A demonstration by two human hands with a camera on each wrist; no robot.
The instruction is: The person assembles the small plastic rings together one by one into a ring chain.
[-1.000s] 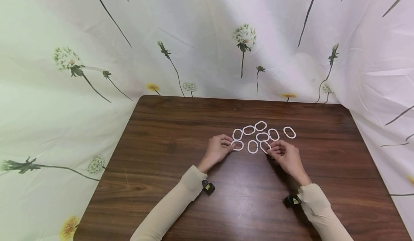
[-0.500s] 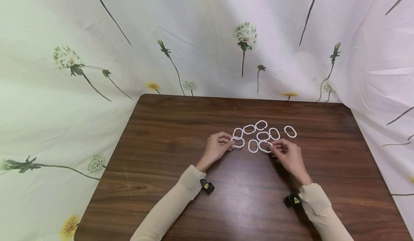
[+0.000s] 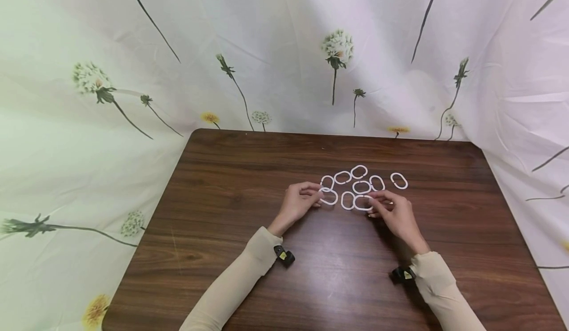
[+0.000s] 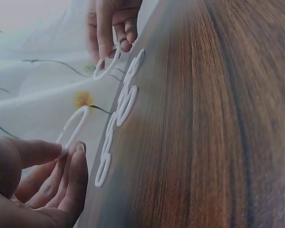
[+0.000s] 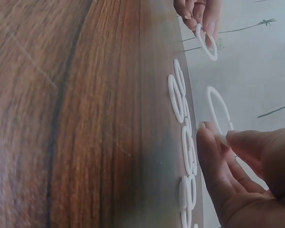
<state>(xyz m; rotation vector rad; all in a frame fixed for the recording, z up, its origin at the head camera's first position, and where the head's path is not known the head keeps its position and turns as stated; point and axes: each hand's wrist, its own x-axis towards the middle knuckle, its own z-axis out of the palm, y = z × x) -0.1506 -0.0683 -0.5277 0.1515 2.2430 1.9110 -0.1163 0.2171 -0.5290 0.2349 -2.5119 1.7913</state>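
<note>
In the head view my left hand (image 3: 298, 203) pinches a white oval shower curtain ring (image 3: 330, 204) between thumb and fingertips. My right hand (image 3: 395, 217) pinches a second such ring (image 3: 363, 210) the same way. Both wrist views show the two held rings, the left one (image 4: 84, 109) and the right one (image 5: 209, 97), raised above the table. Several more white rings lie flat just beyond and between the hands, among them one ring (image 3: 341, 200) close by the right-held one. The left-held ring overlaps a lying ring in the head view.
A dark brown wooden table (image 3: 213, 271) carries everything. One ring (image 3: 405, 180) lies apart at the right of the group. A white cloth (image 3: 284, 64) printed with dandelions hangs behind and beside the table. Each sleeve wears a small black wrist camera (image 3: 402, 275).
Over the last second the left-held ring has risen a little and tilted down to the right. The right-held ring has turned from slanting to nearly level. Both hands have hardly shifted.
</note>
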